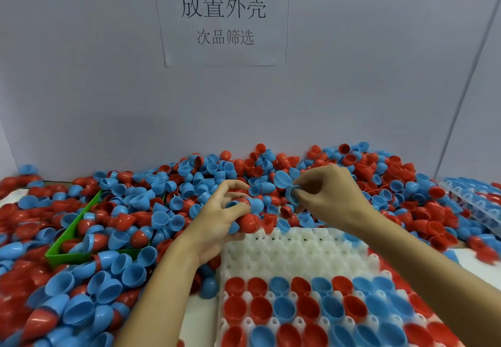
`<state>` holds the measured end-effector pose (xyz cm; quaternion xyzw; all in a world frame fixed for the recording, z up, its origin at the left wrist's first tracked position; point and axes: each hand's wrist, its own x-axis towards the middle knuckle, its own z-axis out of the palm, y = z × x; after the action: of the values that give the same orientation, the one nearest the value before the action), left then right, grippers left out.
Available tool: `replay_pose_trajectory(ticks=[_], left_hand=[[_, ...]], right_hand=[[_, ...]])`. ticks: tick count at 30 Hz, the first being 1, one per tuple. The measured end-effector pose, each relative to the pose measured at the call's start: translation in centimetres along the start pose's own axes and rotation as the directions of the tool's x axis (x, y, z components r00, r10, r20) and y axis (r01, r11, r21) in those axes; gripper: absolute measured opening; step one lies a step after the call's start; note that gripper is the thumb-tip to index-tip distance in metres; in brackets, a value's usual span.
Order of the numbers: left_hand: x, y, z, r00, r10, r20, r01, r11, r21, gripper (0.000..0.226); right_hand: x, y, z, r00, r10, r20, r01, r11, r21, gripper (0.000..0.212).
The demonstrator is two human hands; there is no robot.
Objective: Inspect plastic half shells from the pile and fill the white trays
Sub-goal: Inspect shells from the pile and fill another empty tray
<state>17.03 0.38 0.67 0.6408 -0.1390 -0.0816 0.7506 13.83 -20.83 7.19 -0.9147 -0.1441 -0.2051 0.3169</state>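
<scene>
A big pile of red and blue plastic half shells (168, 200) covers the table up to the back wall. A white tray (295, 249) lies in front of me; its near rows hold red and blue shells, its far rows show bare sockets. My left hand (219, 219) grips a bunch of nested shells (248, 220), red and blue, just beyond the tray's far left corner. My right hand (330, 194) pinches a blue half shell (291, 193) over the pile, next to another blue shell (283, 179) at its fingertips.
A green bin (67, 253) with several shells in it sits at the left, half buried in the pile. A second filled white tray (474, 197) lies at the right edge. A paper sign (222, 18) hangs on the grey back wall.
</scene>
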Motion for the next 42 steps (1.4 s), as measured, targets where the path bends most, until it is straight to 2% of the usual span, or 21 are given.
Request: replay_pose_trajectory(ticks=[3, 7, 9, 12, 16, 25, 32, 37, 39, 42], left_hand=[[0.0, 0.1, -0.2, 1.000, -0.003, -0.022, 0.003, 1.000, -0.005, 0.031], [-0.1, 0.1, -0.1, 1.000, -0.010, -0.023, 0.010, 1.000, -0.011, 0.031], [-0.1, 0.1, 0.0, 1.000, -0.017, -0.018, 0.017, 1.000, -0.003, 0.030], [0.0, 0.0, 0.1, 1.000, -0.026, -0.010, 0.026, 1.000, 0.000, 0.029], [0.1, -0.1, 0.1, 0.999, -0.041, -0.012, 0.041, 0.999, 0.004, 0.027], [0.0, -0.2, 0.0, 0.998, -0.054, -0.009, 0.055, 0.999, 0.004, 0.027], [-0.2, 0.1, 0.0, 0.999, -0.044, 0.005, 0.044, 0.998, -0.035, 0.027], [-0.6, 0.7, 0.1, 0.997, 0.007, 0.071, 0.003, 0.992, -0.128, 0.030], [-0.8, 0.9, 0.0, 0.995, 0.011, 0.096, 0.006, 0.984, -0.176, 0.037], [-0.9, 1.0, 0.1, 0.990, 0.018, 0.141, 0.012, 0.977, -0.211, 0.036]], right_hand=[[-1.1, 2.6, -2.6, 0.990, 0.124, 0.063, -0.121, 0.991, -0.051, 0.012], [-3.9, 5.6, -5.1, 0.911, 0.285, 0.298, -0.261, 0.958, -0.120, 0.047], [-5.2, 6.6, -5.8, 0.883, 0.327, 0.336, -0.289, 0.944, -0.158, 0.053], [-6.2, 7.6, -6.6, 0.871, 0.355, 0.339, -0.276, 0.925, -0.260, 0.043], [-6.4, 7.9, -6.9, 0.857, 0.363, 0.366, -0.170, 0.870, -0.463, 0.029], [-5.9, 7.9, -5.0, 0.840, 0.351, 0.414, -0.037, 0.797, -0.603, 0.005], [-5.0, 7.0, -3.9, 0.783, 0.422, 0.457, 0.019, 0.718, -0.695, 0.033], [-4.0, 5.9, -5.1, 0.673, 0.498, 0.547, -0.021, 0.752, -0.659, 0.014], [-3.8, 5.6, -5.6, 0.704, 0.478, 0.526, -0.029, 0.758, -0.651, 0.022], [-3.4, 4.5, -5.4, 0.831, 0.366, 0.419, -0.012, 0.764, -0.645, 0.022]])
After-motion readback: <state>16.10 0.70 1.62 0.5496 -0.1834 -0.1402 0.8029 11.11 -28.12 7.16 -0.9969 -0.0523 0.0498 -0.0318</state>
